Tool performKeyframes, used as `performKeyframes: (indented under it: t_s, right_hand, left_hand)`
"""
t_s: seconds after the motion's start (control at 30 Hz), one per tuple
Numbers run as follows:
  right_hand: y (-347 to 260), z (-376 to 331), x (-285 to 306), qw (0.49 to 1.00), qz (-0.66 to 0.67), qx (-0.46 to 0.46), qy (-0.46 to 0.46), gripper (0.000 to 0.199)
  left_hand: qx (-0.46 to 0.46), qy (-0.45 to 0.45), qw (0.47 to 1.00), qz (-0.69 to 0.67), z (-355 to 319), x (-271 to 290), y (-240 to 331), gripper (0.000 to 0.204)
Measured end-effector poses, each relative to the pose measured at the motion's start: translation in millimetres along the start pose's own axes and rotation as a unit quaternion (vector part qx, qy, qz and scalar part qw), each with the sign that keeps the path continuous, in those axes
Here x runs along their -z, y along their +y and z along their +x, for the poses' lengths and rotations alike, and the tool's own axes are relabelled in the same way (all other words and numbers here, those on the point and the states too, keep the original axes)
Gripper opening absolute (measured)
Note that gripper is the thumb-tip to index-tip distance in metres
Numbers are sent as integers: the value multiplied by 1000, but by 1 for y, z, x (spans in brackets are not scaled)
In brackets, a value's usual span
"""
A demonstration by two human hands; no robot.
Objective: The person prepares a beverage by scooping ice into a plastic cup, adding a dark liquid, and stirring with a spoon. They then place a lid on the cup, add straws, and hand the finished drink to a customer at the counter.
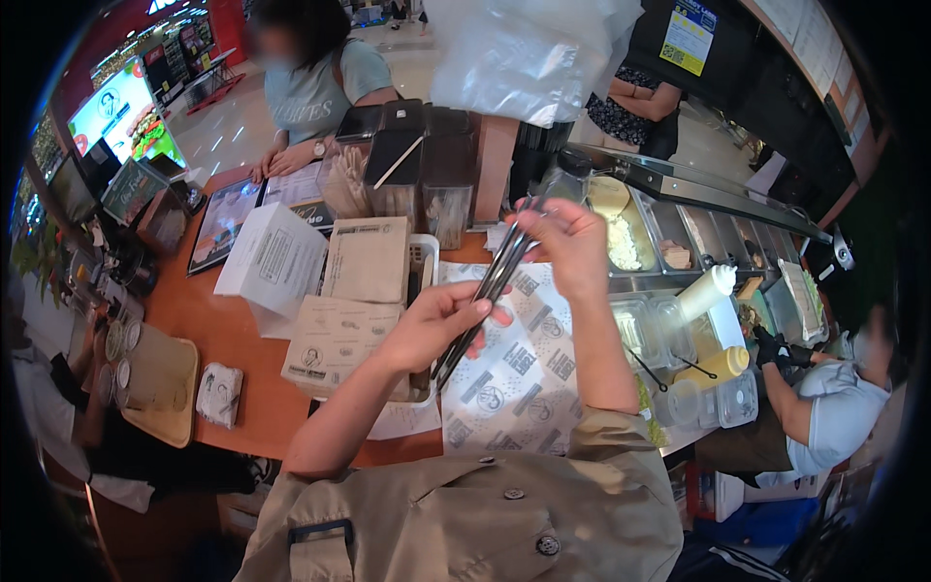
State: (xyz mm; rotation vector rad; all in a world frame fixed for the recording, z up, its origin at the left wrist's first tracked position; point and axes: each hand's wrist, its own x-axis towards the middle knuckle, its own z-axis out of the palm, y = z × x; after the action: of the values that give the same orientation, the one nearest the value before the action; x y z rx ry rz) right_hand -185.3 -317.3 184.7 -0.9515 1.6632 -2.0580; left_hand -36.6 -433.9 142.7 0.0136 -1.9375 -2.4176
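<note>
At frame centre, the left hand point(438, 325) and right hand point(562, 244) both grip slim dark utensils point(503, 262), slanting above printed paper point(524, 393) on the orange-brown tabletop point(258, 407); a loosened fingertip hold could let them slip onto that paper.

Food-stall counter point(262, 367) with ingredient pans point(662, 219), sauce bottles point(707, 294), wrapping paper point(524, 388) and menus point(225, 225)
</note>
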Motion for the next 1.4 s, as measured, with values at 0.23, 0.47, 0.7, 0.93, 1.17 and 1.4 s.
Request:
performKeyframes:
  t_s: [0.23, 0.47, 0.7, 0.93, 1.17, 1.4]
  right_hand:
    - [49, 128, 91, 942, -225, 143, 204, 23]
    - [79, 212, 85, 797, -550, 87, 234, 21]
    - [107, 250, 87, 784, -546, 145, 259, 31]
    - [88, 237, 97, 845, -451, 170, 231, 29]
    - [91, 242, 103, 828, -484, 268, 91, 31]
    - [112, 265, 118, 770, -543, 309, 127, 30]
  left_hand:
    - [46, 70, 976, -203, -33, 0, -12, 22]
    - [53, 98, 965, -238, -46, 7, -12, 15]
    - [44, 118, 966, -226, -53, 5, -8, 14]
    - [31, 150, 965, -214, -59, 11, -9, 14]
    - [38, 123, 967, -220, -59, 7, -7, 15]
    - [26, 133, 968, -213, -62, 7, -5, 14]
